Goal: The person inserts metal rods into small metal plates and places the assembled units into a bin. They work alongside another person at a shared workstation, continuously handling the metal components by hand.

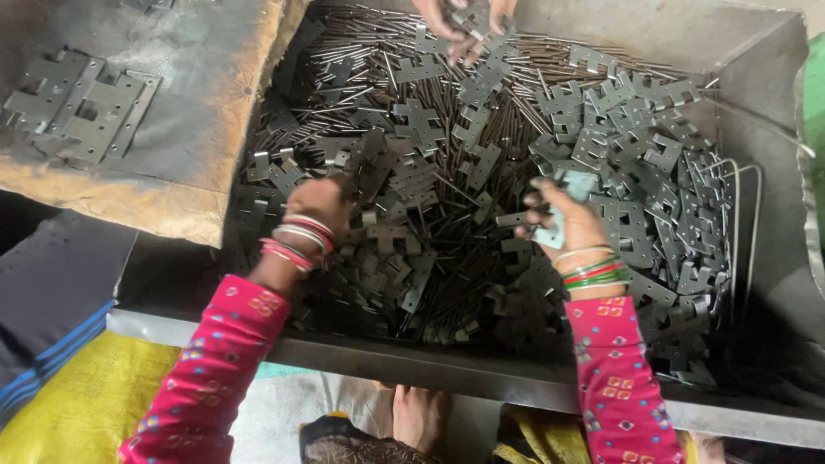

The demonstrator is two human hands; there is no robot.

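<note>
A big metal tray (756, 77) is heaped with grey metal hinge plates (619, 146) and thin steel pins (361, 51). My left hand (320, 202), with bangles at the wrist, reaches down into the pile at the tray's left side, fingers buried among plates. My right hand (563, 219) is closed on a pale hinge plate (571, 193) lifted just above the heap at centre right. Both sleeves are pink with small patterns.
Another person's hands (464, 21) work at the tray's far edge. A worn board (163, 146) on the left carries several stacked hinge plates (82, 107). Bent wire rods (743, 223) lean at the tray's right side. Yellow sacking (77, 404) and a bare foot (421, 417) lie below the near rim.
</note>
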